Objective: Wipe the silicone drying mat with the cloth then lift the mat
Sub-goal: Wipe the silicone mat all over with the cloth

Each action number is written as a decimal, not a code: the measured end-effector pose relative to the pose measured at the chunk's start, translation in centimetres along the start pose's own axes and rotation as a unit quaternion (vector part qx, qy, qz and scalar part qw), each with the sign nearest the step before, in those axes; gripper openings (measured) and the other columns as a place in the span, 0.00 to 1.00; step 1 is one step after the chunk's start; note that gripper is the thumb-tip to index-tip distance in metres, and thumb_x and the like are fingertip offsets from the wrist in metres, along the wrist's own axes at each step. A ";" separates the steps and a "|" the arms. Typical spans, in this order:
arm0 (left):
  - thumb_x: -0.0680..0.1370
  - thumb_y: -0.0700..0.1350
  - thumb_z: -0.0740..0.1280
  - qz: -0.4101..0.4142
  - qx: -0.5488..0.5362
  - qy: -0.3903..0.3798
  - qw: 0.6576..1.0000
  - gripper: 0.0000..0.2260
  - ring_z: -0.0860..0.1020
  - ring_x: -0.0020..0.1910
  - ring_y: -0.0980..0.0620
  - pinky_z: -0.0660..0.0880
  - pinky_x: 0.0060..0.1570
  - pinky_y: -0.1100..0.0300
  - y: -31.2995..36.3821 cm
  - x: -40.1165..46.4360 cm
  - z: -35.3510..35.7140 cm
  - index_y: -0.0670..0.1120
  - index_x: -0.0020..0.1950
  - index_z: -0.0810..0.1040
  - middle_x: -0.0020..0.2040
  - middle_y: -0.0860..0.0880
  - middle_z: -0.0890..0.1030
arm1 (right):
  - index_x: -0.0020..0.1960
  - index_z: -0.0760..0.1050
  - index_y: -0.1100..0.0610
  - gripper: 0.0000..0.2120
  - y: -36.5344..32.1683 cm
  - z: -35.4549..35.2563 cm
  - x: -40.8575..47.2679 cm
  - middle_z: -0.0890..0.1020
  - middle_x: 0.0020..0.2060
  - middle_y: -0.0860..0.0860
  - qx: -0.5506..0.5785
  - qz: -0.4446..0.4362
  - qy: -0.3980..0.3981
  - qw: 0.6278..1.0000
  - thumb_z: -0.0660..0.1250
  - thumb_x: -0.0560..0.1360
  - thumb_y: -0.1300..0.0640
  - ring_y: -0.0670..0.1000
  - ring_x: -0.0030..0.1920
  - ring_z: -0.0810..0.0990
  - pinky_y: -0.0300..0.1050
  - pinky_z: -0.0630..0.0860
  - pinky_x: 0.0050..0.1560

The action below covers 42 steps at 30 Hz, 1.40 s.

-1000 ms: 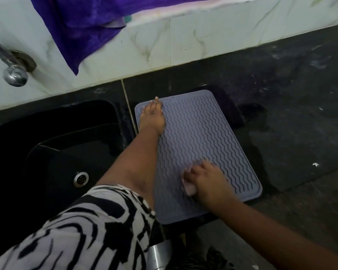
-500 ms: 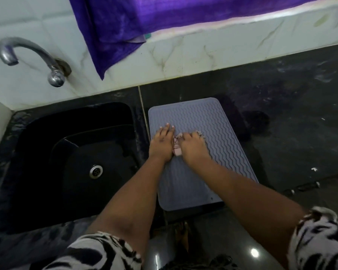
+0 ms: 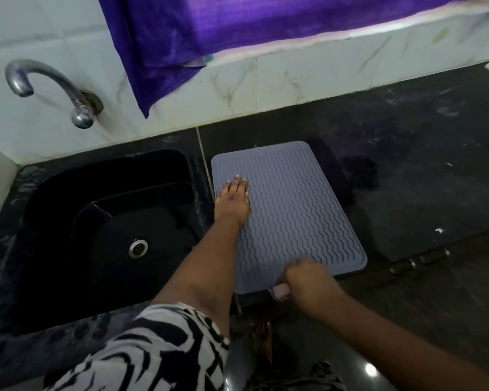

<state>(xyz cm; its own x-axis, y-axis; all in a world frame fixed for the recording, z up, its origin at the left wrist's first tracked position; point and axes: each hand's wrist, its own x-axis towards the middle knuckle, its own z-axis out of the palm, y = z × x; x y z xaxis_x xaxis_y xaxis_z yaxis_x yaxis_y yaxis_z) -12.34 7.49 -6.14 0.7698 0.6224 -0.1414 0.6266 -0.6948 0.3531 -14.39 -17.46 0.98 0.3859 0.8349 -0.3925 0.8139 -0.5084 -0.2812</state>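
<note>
A grey silicone drying mat [image 3: 294, 210] with wavy ridges lies flat on the black counter, just right of the sink. My left hand [image 3: 232, 203] rests palm down on the mat's left side, fingers together and pointing away from me. My right hand [image 3: 308, 280] is at the mat's near edge, closed around a small pale pink cloth [image 3: 280, 292]. Only a corner of the cloth shows under the fingers, right at the counter's front edge.
A black sink [image 3: 105, 221] with a metal drain sits to the left, and a chrome tap [image 3: 54, 88] sticks out of the white tiled wall. A purple towel [image 3: 209, 35] hangs over the ledge behind. The dark counter [image 3: 421, 165] stretches to the right.
My right hand has dragged the cloth from the mat's middle back to its near edge. My left hand stayed pressed on the mat's left side. The camera has tilted slightly.
</note>
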 end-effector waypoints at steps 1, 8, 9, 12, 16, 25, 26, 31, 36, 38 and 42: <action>0.85 0.48 0.45 0.000 0.008 -0.015 1.000 0.22 0.48 0.79 0.47 0.48 0.78 0.49 0.1 -0.1 -0.3 0.49 0.80 0.51 0.81 0.50 0.48 | 0.52 0.78 0.52 0.09 0.3 -1.2 -0.2 0.80 0.50 0.49 0.067 0.024 -0.030 0.997 0.70 0.72 0.54 0.48 0.50 0.77 0.43 0.75 0.52; 0.84 0.46 0.52 0.038 -0.017 0.034 0.999 0.22 0.54 0.78 0.46 0.51 0.77 0.52 0.0 -2.7 -0.6 0.48 0.79 0.59 0.80 0.47 0.56 | 0.57 0.79 0.58 0.12 1.5 -5.7 8.0 0.79 0.49 0.54 0.086 0.015 0.121 0.989 0.67 0.74 0.61 0.56 0.54 0.77 0.44 0.72 0.52; 0.84 0.47 0.51 0.029 -0.014 0.042 0.999 0.21 0.54 0.79 0.47 0.51 0.77 0.54 -0.2 -3.5 -0.1 0.47 0.78 0.59 0.80 0.47 0.56 | 0.66 0.73 0.56 0.19 1.0 -5.0 9.2 0.77 0.57 0.56 0.055 0.016 0.117 0.991 0.66 0.75 0.58 0.57 0.60 0.74 0.46 0.71 0.60; 0.85 0.50 0.48 0.008 0.038 0.042 0.998 0.23 0.50 0.79 0.49 0.49 0.77 0.55 -0.8 -5.1 1.6 0.48 0.80 0.53 0.81 0.49 0.51 | 0.71 0.65 0.57 0.25 -0.4 -1.9 10.4 0.70 0.66 0.57 -0.074 0.018 0.115 0.990 0.64 0.76 0.57 0.59 0.66 0.66 0.53 0.65 0.67; 0.84 0.52 0.46 -0.013 0.034 0.063 0.997 0.23 0.51 0.79 0.51 0.50 0.76 0.53 -0.7 -5.2 2.2 0.50 0.80 0.53 0.81 0.53 0.51 | 0.71 0.65 0.57 0.24 -0.3 0.5 8.5 0.71 0.66 0.55 -0.131 -0.025 0.160 0.978 0.62 0.75 0.60 0.58 0.65 0.67 0.55 0.63 0.67; 0.84 0.52 0.46 -0.052 -0.003 0.059 0.997 0.24 0.50 0.79 0.52 0.48 0.77 0.54 0.3 -6.0 1.9 0.50 0.80 0.53 0.80 0.54 0.51 | 0.63 0.74 0.48 0.18 2.1 3.1 -2.4 0.76 0.57 0.47 -0.051 -0.049 0.092 0.993 0.67 0.73 0.54 0.50 0.60 0.70 0.48 0.67 0.60; 0.84 0.52 0.46 -0.057 -0.006 0.063 0.996 0.24 0.50 0.79 0.52 0.48 0.77 0.54 0.4 -6.1 2.0 0.50 0.80 0.54 0.80 0.54 0.51 | 0.59 0.77 0.48 0.14 2.4 2.8 -3.0 0.78 0.53 0.46 0.000 -0.042 0.083 0.996 0.67 0.73 0.54 0.48 0.56 0.73 0.45 0.70 0.58; 0.84 0.52 0.45 -0.078 -0.016 0.061 0.995 0.24 0.49 0.79 0.53 0.47 0.77 0.55 0.8 -6.2 2.2 0.51 0.80 0.51 0.81 0.54 0.49 | 0.46 0.80 0.51 0.10 4.6 -1.8 -2.3 0.79 0.36 0.45 0.297 0.116 0.175 0.932 0.67 0.73 0.66 0.40 0.34 0.75 0.26 0.72 0.26; 0.84 0.51 0.49 -0.081 -0.016 0.090 0.993 0.22 0.60 0.75 0.48 0.57 0.72 0.51 2.0 -5.5 1.3 0.45 0.76 0.64 0.79 0.48 0.59 | 0.45 0.80 0.60 0.07 6.2 -6.0 2.4 0.80 0.39 0.52 0.265 0.139 0.179 0.937 0.63 0.75 0.64 0.51 0.40 0.78 0.37 0.72 0.38; 0.83 0.50 0.51 -0.073 -0.021 0.115 0.991 0.21 0.63 0.71 0.45 0.59 0.70 0.50 2.8 -4.4 0.7 0.42 0.71 0.69 0.75 0.45 0.65 | 0.40 0.78 0.60 0.09 6.8 -7.0 4.4 0.79 0.36 0.54 0.264 0.155 0.185 0.934 0.60 0.75 0.64 0.54 0.40 0.78 0.41 0.71 0.39; 0.84 0.48 0.50 -0.025 -0.057 0.068 0.996 0.22 0.52 0.78 0.46 0.47 0.77 0.51 4.3 -0.1 -1.0 0.44 0.78 0.58 0.80 0.46 0.55 | 0.39 0.78 0.57 0.07 7.2 -9.9 8.9 0.78 0.34 0.50 0.258 0.138 0.212 0.932 0.63 0.74 0.64 0.52 0.39 0.76 0.41 0.69 0.41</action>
<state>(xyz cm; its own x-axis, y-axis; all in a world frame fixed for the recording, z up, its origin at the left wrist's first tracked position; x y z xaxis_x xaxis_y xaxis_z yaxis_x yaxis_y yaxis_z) -9.87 4.76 -3.63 0.7095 0.7036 -0.0383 0.6403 -0.6211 0.4520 -0.80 -11.59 4.10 0.7763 0.6092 -0.1617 0.3820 -0.6589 -0.6480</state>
